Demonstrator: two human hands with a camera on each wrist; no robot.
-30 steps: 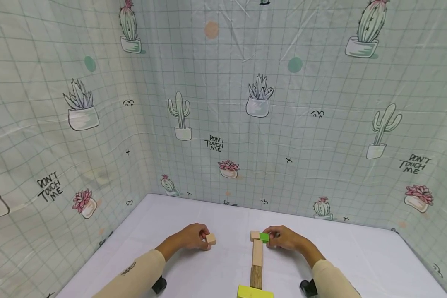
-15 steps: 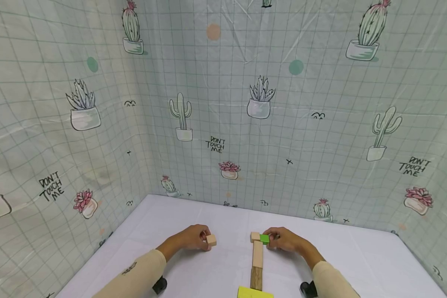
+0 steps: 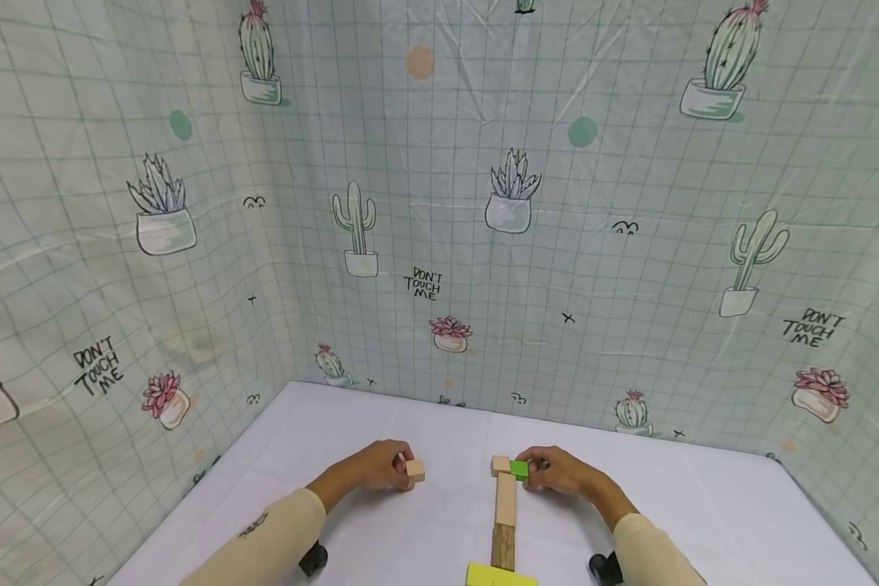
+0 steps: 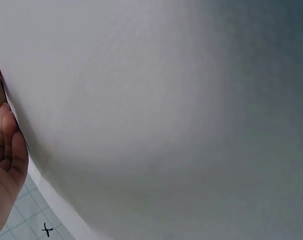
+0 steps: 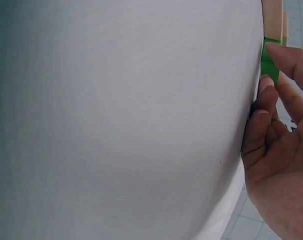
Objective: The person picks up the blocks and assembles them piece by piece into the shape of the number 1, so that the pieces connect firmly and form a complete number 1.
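Observation:
In the head view my left hand [image 3: 382, 465] pinches a small plain wooden cube [image 3: 415, 470] at the table's surface. My right hand [image 3: 560, 470] has thumb and fingers on a green cube [image 3: 518, 470], whose left side meets a second plain wooden cube [image 3: 500, 465]. Below that pair runs a long pale wooden block [image 3: 506, 498], then a darker brown block [image 3: 503, 546], in one line. The right wrist view shows the thumb on the green cube [image 5: 270, 64], beside the pale block [image 5: 272, 19]. Only the curled fingers of the left hand [image 4: 10, 155] show in the left wrist view.
A yellow block [image 3: 501, 575] lies crosswise at the bottom edge of the head view, under the brown block. The white table [image 3: 447, 529] ends at a curtain [image 3: 542, 268] with cactus prints behind and at both sides.

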